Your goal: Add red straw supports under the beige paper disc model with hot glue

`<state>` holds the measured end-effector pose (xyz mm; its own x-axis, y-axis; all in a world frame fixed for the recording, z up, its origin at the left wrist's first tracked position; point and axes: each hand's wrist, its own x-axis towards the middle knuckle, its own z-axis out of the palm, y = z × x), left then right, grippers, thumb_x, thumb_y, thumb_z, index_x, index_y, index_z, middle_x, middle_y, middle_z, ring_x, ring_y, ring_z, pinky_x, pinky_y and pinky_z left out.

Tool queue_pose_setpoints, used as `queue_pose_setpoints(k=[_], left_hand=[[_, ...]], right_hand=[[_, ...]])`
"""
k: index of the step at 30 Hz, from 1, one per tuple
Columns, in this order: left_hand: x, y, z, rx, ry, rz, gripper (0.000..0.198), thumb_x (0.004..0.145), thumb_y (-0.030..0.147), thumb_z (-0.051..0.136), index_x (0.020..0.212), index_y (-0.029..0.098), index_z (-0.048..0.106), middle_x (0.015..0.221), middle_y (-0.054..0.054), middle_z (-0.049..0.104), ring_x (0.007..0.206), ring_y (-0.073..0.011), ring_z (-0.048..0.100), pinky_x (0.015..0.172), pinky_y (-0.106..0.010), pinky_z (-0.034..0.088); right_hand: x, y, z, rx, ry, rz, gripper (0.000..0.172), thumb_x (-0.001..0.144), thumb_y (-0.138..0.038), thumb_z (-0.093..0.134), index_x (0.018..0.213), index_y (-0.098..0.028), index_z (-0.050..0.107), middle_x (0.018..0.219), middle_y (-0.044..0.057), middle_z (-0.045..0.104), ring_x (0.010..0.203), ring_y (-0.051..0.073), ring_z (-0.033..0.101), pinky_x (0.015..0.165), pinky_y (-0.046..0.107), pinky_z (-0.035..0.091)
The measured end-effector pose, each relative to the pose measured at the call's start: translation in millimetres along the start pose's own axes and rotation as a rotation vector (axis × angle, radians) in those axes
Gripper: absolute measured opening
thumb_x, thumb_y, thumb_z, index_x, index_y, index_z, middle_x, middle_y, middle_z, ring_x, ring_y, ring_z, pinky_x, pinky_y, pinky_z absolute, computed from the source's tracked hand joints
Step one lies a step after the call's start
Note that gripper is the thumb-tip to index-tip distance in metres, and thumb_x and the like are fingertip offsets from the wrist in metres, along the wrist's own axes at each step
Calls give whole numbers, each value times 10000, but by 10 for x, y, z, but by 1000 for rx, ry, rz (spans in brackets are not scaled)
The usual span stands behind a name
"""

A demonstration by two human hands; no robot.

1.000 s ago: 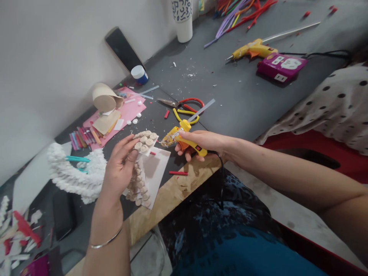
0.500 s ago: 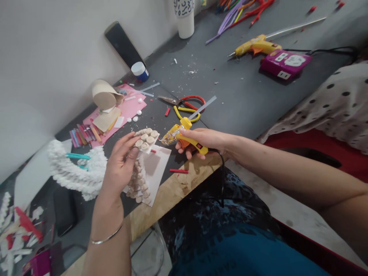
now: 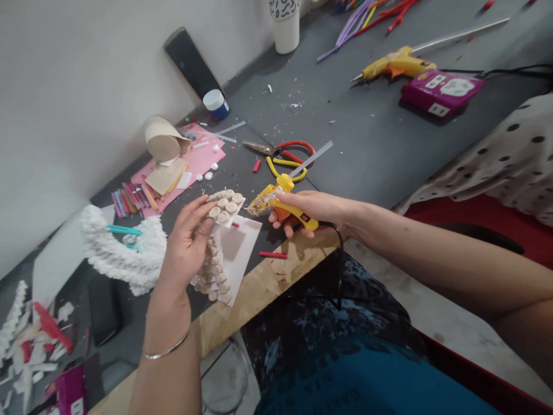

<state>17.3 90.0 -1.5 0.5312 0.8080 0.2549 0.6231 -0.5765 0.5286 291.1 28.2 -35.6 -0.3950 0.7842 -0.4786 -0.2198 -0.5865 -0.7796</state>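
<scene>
A person's left hand (image 3: 185, 242) pinches a rosette-covered beige piece (image 3: 225, 206) over the dark table (image 3: 354, 155), gripping its far side, apparently to keep fingers clear of the yellow glue gun (image 3: 298, 212) grasped in the right hand (image 3: 322, 208), tip just beside it.

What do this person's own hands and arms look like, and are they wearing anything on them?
Both the left hand and the right hand are ungloved, with no rings that I can make out. A thin, silver-coloured bangle circles the left wrist; the right wrist shows no jewellery. No sleeve is visible on either forearm.
</scene>
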Motion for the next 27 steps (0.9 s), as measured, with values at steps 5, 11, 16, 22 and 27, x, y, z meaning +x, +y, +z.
queue_pose_setpoints(k=[5, 11, 16, 22, 27], left_hand=[[-2, 1, -5, 1, -7, -3, 306, 983, 416, 519, 1215, 293, 675, 1404, -51, 597, 1326, -209, 530, 1173, -419, 365], [0, -20, -9, -3, -12, 1, 314, 984, 406, 521, 1252, 319, 660, 1415, -39, 587, 1336, -200, 520, 1174, -411, 364], [-33, -94, -14, -44, 3, -46, 479, 955, 447, 561, 1423, 356, 518, 1493, -51, 516, 1381, -242, 478, 1174, -455, 362], [-250, -58, 24, -111, 90, -242, 734, 887, 493, 641, 1534, 316, 344, 1555, -136, 418, 1407, -296, 443, 1150, -493, 380], [-449, -6, 188, 29, 126, -359, 896, 787, 451, 757, 1544, 250, 321, 1575, -173, 371, 1460, -339, 349, 1200, -527, 277]], right_hand=[[26, 17, -21, -9, -20, -25, 517, 979, -579, 458, 809, -146, 685, 829, 73, 696, 564, 86, 631, 314, 137, 409], [-1, -16, -5, -5, -13, 6, 514, 1007, -546, 416, 821, -142, 673, 780, 59, 685, 528, 71, 614, 315, 129, 408], [-28, -40, 8, -6, 6, 47, 506, 1016, -535, 400, 837, -143, 665, 734, 42, 674, 467, 51, 569, 323, 122, 407], [21, 59, -34, 28, -20, -71, 517, 947, -614, 493, 805, -159, 696, 840, 87, 689, 573, 96, 611, 326, 151, 411], [10, 84, -45, 12, 2, -100, 522, 952, -620, 467, 813, -174, 699, 895, 93, 694, 608, 108, 615, 337, 165, 415]])
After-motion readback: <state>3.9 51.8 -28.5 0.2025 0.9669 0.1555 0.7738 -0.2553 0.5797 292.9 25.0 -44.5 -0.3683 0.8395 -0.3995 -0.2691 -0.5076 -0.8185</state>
